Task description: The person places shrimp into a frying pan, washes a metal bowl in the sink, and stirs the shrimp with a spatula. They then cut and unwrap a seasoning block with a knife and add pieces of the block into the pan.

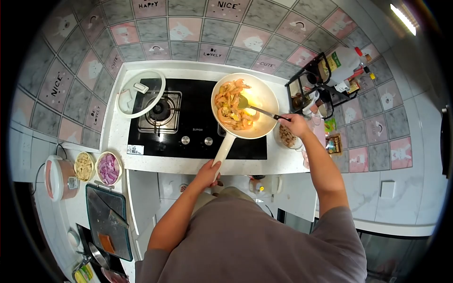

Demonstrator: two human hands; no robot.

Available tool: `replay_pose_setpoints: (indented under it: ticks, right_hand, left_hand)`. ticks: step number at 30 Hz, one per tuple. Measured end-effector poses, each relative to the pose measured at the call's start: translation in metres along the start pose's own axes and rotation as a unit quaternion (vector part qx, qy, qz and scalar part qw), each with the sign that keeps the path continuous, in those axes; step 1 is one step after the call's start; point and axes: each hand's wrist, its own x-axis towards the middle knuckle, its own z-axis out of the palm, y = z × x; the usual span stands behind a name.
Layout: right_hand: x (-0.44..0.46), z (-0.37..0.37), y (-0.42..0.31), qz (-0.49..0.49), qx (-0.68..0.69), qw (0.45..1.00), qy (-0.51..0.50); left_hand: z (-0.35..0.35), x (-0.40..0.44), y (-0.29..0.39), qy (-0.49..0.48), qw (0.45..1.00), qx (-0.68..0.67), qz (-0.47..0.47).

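A cream frying pan (269, 87) sits over the right side of the black gas stove (198, 101), its handle pointing toward me. My left hand (206, 173) is closed around the end of that handle. Orange shrimp (230, 106) lie heaped in the left half of the pan, with yellowish oil beside them. My right hand (295, 125) grips the dark handle of a spatula (262, 111), whose blade rests among the shrimp. Just under my right hand, partly hidden by it, stands a clear bowl (289, 137) with brownish pieces in it.
A glass lid (140, 94) leans by the left burner (161, 109). Bowls of chopped purple onion (108, 169) and pale slices (84, 166) stand left, near a cutting board (108, 221) with a cleaver (111, 210) on it. A black rack (314, 78) with bottles is at right.
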Motion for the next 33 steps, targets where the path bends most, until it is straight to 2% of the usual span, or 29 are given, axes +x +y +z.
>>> replay_pose_setpoints:
  ticks: [1,3,5,6,8,9,11,12,14,17,19,21,22,23,25,27,29,30,32,33]
  right_hand:
    - [-0.011,-0.006,-0.018,-0.051,-0.078,0.994,0.058]
    - [-0.03,-0.029,-0.043,-0.07,-0.129,0.987,0.071]
    - [-0.044,-0.054,-0.057,-0.239,-0.26,0.928,0.118]
    - [-0.053,-0.067,-0.065,-0.239,-0.261,0.928,0.118]
    - [-0.072,-0.09,-0.082,-0.224,-0.346,0.903,0.125]
    - [-0.08,-0.097,-0.089,-0.213,-0.333,0.907,0.143]
    - [-0.086,-0.107,-0.1,-0.144,-0.366,0.91,0.131]
    - [-0.086,-0.108,-0.105,-0.141,-0.367,0.91,0.13]
    - [-0.082,-0.108,-0.116,-0.047,-0.442,0.89,0.102]
    - [-0.075,-0.095,-0.136,0.014,-0.446,0.892,0.068]
    - [-0.064,-0.093,-0.142,0.03,-0.439,0.897,0.051]
    - [-0.033,-0.093,-0.115,0.044,-0.406,0.908,-0.099]
    - [-0.025,-0.098,-0.099,0.056,-0.335,0.925,-0.171]
    - [-0.025,-0.099,-0.084,0.054,-0.337,0.924,-0.171]
    - [-0.03,-0.089,-0.048,0.136,-0.067,0.976,-0.155]
    - [-0.03,-0.057,-0.01,0.16,0.05,0.978,-0.126]
    - [-0.032,-0.02,-0.002,0.088,0.074,0.992,-0.054]
    - [-0.026,-0.007,0.004,0.088,0.076,0.992,-0.054]
    - [-0.016,0.01,0.011,-0.034,-0.015,0.999,0.032]
    - [-0.022,0.008,-0.005,-0.034,-0.014,0.999,0.033]
  left_hand:
    - [0.0,0.001,-0.001,0.0,1.0,-0.001,0.003]
    - [0.002,0.004,-0.004,-0.004,1.0,-0.002,0.005]
    - [0.0,0.006,-0.006,-0.007,1.0,-0.001,0.012]
    - [-0.001,0.006,-0.006,-0.008,1.0,-0.001,0.012]
    - [0.0,0.006,-0.006,-0.008,1.0,0.004,0.02]
    - [0.0,0.007,-0.007,-0.012,1.0,0.004,0.019]
    - [-0.001,0.007,-0.007,-0.013,1.0,0.004,0.025]
    - [-0.001,0.006,-0.007,-0.015,1.0,0.005,0.024]
    - [0.0,0.005,-0.006,-0.01,1.0,0.002,0.026]
    - [-0.001,0.007,-0.008,-0.009,1.0,0.008,0.027]
    - [0.0,0.006,-0.006,-0.011,1.0,0.005,0.028]
    - [0.0,0.003,-0.003,-0.01,0.999,0.0,0.031]
    - [0.001,0.002,-0.001,-0.007,1.0,-0.004,0.022]
    - [0.001,0.001,0.001,-0.003,1.0,-0.011,0.012]
    - [0.002,-0.001,0.002,0.0,1.0,-0.012,0.014]
    - [0.003,-0.002,0.003,0.003,1.0,-0.007,0.013]
    - [0.003,-0.002,0.004,0.009,1.0,-0.001,0.007]
    - [0.003,-0.003,0.004,0.01,1.0,0.001,0.006]
    - [0.004,-0.004,0.005,0.009,1.0,-0.007,-0.001]
    - [0.004,-0.003,0.004,0.009,1.0,-0.005,-0.001]
